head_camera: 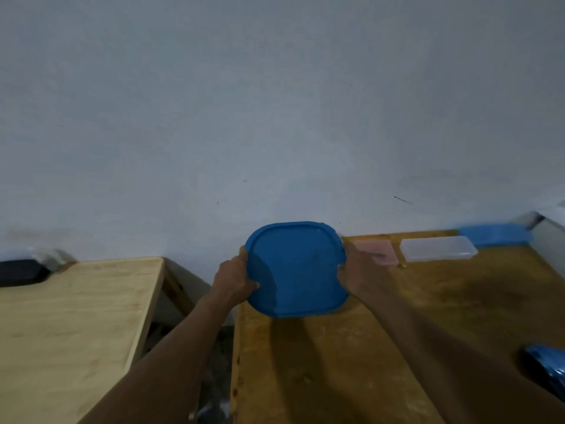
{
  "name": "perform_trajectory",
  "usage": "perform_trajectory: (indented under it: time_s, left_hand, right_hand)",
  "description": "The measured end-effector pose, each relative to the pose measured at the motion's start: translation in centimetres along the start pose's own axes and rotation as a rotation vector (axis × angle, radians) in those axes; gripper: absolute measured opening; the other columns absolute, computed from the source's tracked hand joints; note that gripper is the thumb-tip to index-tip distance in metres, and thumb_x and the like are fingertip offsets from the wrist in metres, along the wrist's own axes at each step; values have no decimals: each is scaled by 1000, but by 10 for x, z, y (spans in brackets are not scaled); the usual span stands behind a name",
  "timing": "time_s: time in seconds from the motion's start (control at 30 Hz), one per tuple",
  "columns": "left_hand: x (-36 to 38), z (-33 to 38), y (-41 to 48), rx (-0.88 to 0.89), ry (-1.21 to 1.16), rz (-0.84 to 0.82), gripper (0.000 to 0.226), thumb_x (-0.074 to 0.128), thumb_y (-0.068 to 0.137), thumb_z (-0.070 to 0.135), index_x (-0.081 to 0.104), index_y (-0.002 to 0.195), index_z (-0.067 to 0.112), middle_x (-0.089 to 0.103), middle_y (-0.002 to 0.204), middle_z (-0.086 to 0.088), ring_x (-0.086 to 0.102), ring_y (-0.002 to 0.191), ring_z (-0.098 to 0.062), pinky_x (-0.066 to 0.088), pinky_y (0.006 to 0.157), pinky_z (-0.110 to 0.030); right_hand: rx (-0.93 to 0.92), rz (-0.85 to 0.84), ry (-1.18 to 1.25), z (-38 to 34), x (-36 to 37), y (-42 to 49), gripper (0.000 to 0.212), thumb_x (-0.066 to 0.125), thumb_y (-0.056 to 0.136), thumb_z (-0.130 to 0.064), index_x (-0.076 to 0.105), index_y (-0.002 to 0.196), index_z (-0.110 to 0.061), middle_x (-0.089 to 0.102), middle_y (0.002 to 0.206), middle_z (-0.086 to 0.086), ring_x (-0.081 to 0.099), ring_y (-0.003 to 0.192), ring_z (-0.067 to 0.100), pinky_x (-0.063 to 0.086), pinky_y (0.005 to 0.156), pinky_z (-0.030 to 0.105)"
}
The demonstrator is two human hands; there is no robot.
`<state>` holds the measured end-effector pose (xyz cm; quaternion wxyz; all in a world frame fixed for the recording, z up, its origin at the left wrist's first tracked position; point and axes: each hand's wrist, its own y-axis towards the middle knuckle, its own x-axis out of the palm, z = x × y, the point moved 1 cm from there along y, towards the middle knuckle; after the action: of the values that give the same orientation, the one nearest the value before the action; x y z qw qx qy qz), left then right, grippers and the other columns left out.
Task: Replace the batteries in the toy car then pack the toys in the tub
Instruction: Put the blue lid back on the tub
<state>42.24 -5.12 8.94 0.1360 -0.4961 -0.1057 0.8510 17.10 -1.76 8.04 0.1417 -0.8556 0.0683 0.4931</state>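
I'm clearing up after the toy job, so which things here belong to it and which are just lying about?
Belongs: blue lid, gripped by left hand and right hand; blue plastic piece at far right, likely tub-related; shiny blue item at the right edge, possibly the toy car.
Lying about: pink case; clear case; black object on the left table.

A blue rounded-square plastic tub lid [296, 269] tilts toward the viewer over the worn wooden table's [336, 362] far left corner. A glossy dark-blue toy car [547, 367] lies at its right edge, partly cropped.
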Motion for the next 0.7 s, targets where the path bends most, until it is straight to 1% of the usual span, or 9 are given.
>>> perform_trajectory:
  time_s: [0.1,0.17,0.23,0.33,0.43,0.53,0.63,0.7]
  left_hand:
    - [0,2,17,-5,23,-27,66,70,84,16,38,141,7,53,132,-13,53,118,-29,50,91,-33]
    - [0,2,23,-14,43,-44,66,73,81,18,41,138,7,54,129,-14,54,115,-29,52,90,-35]
    - [0,2,27,-15,78,-57,65,74,80,20,43,135,8,55,127,-13,55,114,-28,52,87,-33]
    - [2,2,28,-12,96,-70,65,75,79,20,43,134,9,55,125,-12,55,111,-27,52,85,-31]
    - [5,4,27,-22,104,-72,64,75,80,20,42,133,8,55,122,-12,56,108,-27,54,81,-31]
    - [8,7,24,-24,134,-59,63,74,80,21,42,132,8,55,120,-13,56,105,-27,49,74,-28]
    - [10,10,23,-27,145,-40,62,74,79,21,43,130,8,55,118,-13,56,104,-27,49,73,-29]
    - [11,11,23,-35,161,-36,59,73,79,20,43,128,8,55,118,-14,55,104,-27,47,72,-30]
  right_hand:
    - [31,-6,-7,0,3,17,37,49,91,-15,46,128,-15,63,103,5,60,82,19,56,70,34]
    - [48,-9,-3,-2,5,22,42,51,88,-14,44,130,-15,63,105,7,61,80,21,55,64,33]
    - [58,-8,3,-1,7,23,45,52,88,-14,42,131,-16,62,104,8,61,78,21,52,58,31]
    - [50,3,14,1,8,21,46,51,87,-15,40,132,-17,60,103,8,60,77,21,53,59,33]
    - [39,13,6,2,8,19,36,51,88,-14,46,124,-17,61,95,6,60,73,19,56,59,34]
    - [51,25,-22,2,6,18,30,52,89,-12,50,118,-16,61,91,4,60,74,18,57,62,33]
    - [75,14,11,3,5,16,31,49,91,-10,50,121,-17,62,89,4,60,75,19,54,61,31]
    - [90,0,37,4,4,17,26,47,92,-9,54,116,-15,60,87,2,58,73,17,50,60,29]
